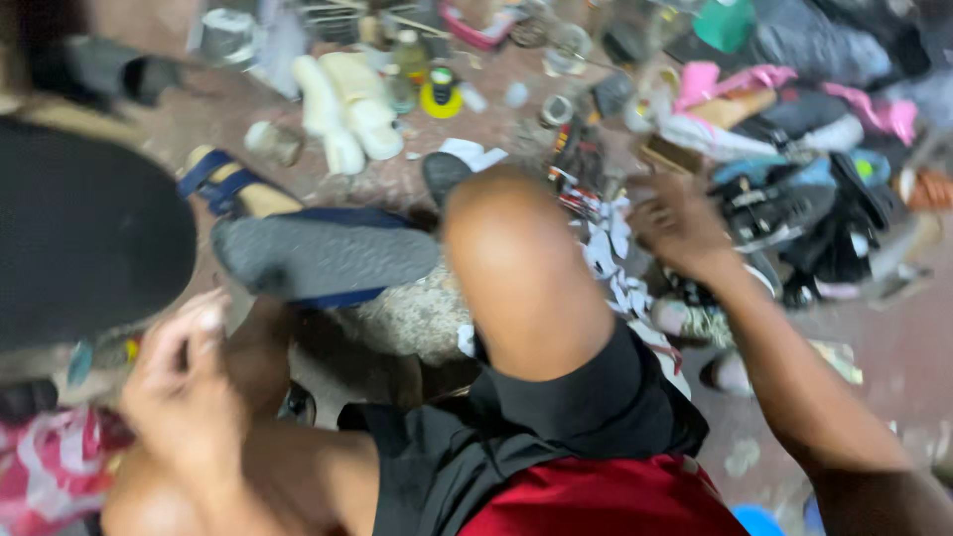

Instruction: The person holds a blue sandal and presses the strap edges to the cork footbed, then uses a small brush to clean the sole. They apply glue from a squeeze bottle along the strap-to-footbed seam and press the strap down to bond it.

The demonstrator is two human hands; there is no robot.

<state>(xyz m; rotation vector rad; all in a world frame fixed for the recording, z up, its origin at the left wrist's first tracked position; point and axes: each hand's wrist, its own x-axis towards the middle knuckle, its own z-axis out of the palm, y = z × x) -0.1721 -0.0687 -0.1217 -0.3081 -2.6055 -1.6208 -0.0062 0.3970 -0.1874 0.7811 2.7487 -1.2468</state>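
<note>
A dark shoe sole (pixel 323 256) lies flat on the floor just left of the person's raised knee (pixel 516 268), with a blue-strapped sandal (pixel 233 187) touching its far left end. The left hand (pixel 184 382), below the sole and near it, is loosely curled and seems empty. The right hand (pixel 680 230), right of the knee, reaches into a pile of shoes (pixel 794 208); blur hides its grip. Bringing the sole closer would likely steady the work.
</note>
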